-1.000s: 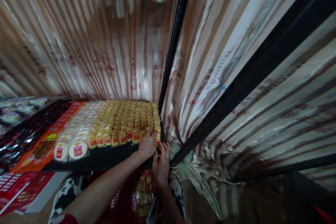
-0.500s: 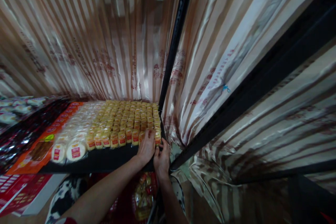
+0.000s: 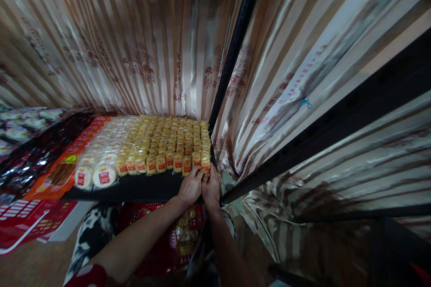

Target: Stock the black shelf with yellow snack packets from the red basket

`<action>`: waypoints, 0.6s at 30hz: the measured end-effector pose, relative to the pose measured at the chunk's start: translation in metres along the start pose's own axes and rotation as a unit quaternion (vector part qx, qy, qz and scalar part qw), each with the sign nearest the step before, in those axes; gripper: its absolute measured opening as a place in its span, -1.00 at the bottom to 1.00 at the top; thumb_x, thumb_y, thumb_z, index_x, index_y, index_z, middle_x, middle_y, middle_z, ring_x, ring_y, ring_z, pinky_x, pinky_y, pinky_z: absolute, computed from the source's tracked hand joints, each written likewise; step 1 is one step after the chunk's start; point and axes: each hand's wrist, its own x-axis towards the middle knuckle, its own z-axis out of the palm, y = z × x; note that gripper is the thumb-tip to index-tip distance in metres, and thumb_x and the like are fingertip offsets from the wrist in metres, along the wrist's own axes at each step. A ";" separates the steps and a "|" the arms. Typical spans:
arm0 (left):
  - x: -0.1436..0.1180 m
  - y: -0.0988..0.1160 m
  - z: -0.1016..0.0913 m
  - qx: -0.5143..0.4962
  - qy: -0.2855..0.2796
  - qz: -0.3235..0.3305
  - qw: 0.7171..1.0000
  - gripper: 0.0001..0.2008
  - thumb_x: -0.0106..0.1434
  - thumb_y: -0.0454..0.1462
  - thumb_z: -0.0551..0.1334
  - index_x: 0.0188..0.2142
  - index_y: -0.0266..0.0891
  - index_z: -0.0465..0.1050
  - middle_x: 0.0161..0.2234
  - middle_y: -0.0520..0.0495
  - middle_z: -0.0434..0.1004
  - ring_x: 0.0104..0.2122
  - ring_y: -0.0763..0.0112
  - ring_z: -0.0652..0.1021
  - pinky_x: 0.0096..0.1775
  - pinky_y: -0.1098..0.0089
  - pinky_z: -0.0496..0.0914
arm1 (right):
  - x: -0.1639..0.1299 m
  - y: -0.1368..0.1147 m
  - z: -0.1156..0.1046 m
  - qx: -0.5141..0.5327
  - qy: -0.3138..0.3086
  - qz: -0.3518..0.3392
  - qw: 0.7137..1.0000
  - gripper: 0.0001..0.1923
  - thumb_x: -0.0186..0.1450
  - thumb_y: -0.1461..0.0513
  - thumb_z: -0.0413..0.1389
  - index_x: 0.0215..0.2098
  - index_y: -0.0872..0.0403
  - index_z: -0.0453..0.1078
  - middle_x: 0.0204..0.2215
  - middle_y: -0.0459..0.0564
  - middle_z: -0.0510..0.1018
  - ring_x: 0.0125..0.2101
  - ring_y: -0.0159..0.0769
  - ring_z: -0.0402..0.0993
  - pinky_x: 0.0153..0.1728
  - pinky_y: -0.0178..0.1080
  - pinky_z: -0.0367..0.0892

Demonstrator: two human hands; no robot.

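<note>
Rows of small yellow wrapped cakes (image 3: 160,163) with red labels stand packed together on the black shelf (image 3: 141,186). At the front right corner, both my hands meet at one wrapped cake (image 3: 205,164). My left hand (image 3: 190,185) has its fingers curled in against the lower left of that cake. From the right, my right hand (image 3: 211,189) closes on its side, the thumb near my left fingertips. The cake's lower part is hidden by my fingers. White round wrapped cakes (image 3: 104,176) lie in rows left of the yellow ones.
Orange packets (image 3: 63,168) and dark shiny packets (image 3: 30,161) lie further left. Below the shelf are a red basket (image 3: 158,255) with wrapped cakes (image 3: 185,233) and another red basket (image 3: 33,219). Black posts (image 3: 235,49) and striped curtains (image 3: 151,31) bound the back and right.
My left hand has drawn down off the front of the cakes toward the corner one, uncovering the labels there. My right hand has come up beside it. The view has shifted slightly.
</note>
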 end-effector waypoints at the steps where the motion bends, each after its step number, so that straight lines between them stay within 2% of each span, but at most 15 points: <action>1: -0.002 -0.001 -0.001 0.002 0.002 -0.004 1.000 -0.59 0.20 -0.41 -0.05 0.03 -0.22 0.24 0.01 -0.15 0.25 -0.04 0.35 0.38 0.03 0.32 0.32 | 0.000 -0.002 -0.001 -0.002 0.000 0.008 1.000 -0.47 0.17 0.29 -0.16 0.12 0.28 0.16 0.04 0.27 0.33 0.06 -0.11 0.21 0.04 -0.02 0.15; 5: -0.027 -0.009 -0.007 -0.001 0.011 -0.010 1.000 -0.58 0.15 -0.46 -0.05 -0.02 -0.24 0.29 -0.03 -0.13 0.28 -0.08 0.40 0.40 0.01 0.38 0.32 | -0.014 -0.018 -0.012 0.005 0.015 0.001 1.000 -0.43 0.18 0.29 -0.16 0.17 0.27 0.05 0.11 0.26 0.23 0.10 -0.13 0.15 0.07 -0.02 0.11; 9: -0.082 -0.027 -0.012 -0.020 0.004 -0.023 1.000 -0.70 0.21 -0.38 -0.05 -0.19 -0.24 0.41 -0.20 -0.11 0.37 -0.22 0.43 0.44 -0.12 0.42 0.38 | -0.057 -0.037 -0.024 0.053 0.008 -0.028 0.998 -0.55 0.25 0.24 -0.16 0.11 0.16 0.13 -0.03 0.18 0.38 -0.04 -0.19 0.31 -0.03 -0.09 0.24; 10: -0.098 -0.033 -0.012 -0.027 -0.015 -0.020 0.999 -0.71 0.22 -0.36 -0.05 -0.22 -0.24 0.42 -0.21 -0.12 0.39 -0.22 0.41 0.44 -0.12 0.41 0.38 | -0.072 -0.040 -0.024 0.073 -0.006 -0.031 0.997 -0.59 0.26 0.23 -0.15 0.07 0.15 0.18 -0.10 0.15 0.42 -0.07 -0.21 0.34 -0.05 -0.12 0.26; 12: -0.127 -0.049 -0.009 -0.047 -0.064 -0.018 0.997 -0.69 0.23 -0.37 -0.07 -0.21 -0.24 0.43 -0.17 -0.15 0.40 -0.14 0.38 0.43 -0.06 0.39 0.35 | -0.101 -0.039 -0.018 0.101 -0.092 -0.024 0.990 -0.67 0.28 0.22 -0.16 -0.06 0.11 0.29 -0.23 0.09 0.50 -0.19 -0.27 0.42 -0.13 -0.20 0.31; 13: -0.139 -0.058 -0.006 -0.051 -0.091 -0.043 0.994 -0.68 0.22 -0.38 -0.07 -0.20 -0.24 0.43 -0.15 -0.16 0.41 -0.12 0.38 0.43 -0.06 0.39 0.34 | -0.114 -0.036 -0.012 0.110 -0.141 -0.011 0.984 -0.68 0.28 0.21 -0.17 -0.13 0.10 0.34 -0.26 0.07 0.52 -0.23 -0.29 0.44 -0.17 -0.23 0.33; 15: -0.158 -0.078 0.001 -0.035 -0.154 -0.150 0.976 -0.67 0.18 -0.44 -0.05 -0.22 -0.25 0.44 -0.16 -0.15 0.45 -0.13 0.39 0.46 -0.07 0.40 0.34 | -0.135 -0.027 0.004 0.085 -0.232 0.013 0.969 -0.69 0.27 0.24 -0.16 -0.20 0.08 0.38 -0.27 0.05 0.55 -0.25 -0.28 0.47 -0.18 -0.24 0.33; 17: -0.172 -0.099 0.008 0.007 -0.229 -0.288 0.930 -0.69 0.13 -0.47 -0.01 -0.27 -0.27 0.46 -0.22 -0.16 0.50 -0.17 0.34 0.50 -0.10 0.37 0.36 | -0.147 -0.015 0.022 0.031 -0.316 -0.003 0.948 -0.74 0.20 0.30 -0.10 -0.28 0.07 0.41 -0.28 0.06 0.56 -0.24 -0.25 0.47 -0.18 -0.24 0.31; 18: -0.178 -0.109 0.012 0.021 -0.247 -0.323 0.913 -0.72 0.10 -0.47 0.03 -0.30 -0.29 0.46 -0.25 -0.20 0.52 -0.19 0.27 0.52 -0.12 0.30 0.37 | -0.151 -0.009 0.031 0.004 -0.353 -0.020 0.936 -0.76 0.17 0.33 -0.07 -0.32 0.06 0.42 -0.29 0.05 0.57 -0.26 -0.24 0.47 -0.21 -0.24 0.31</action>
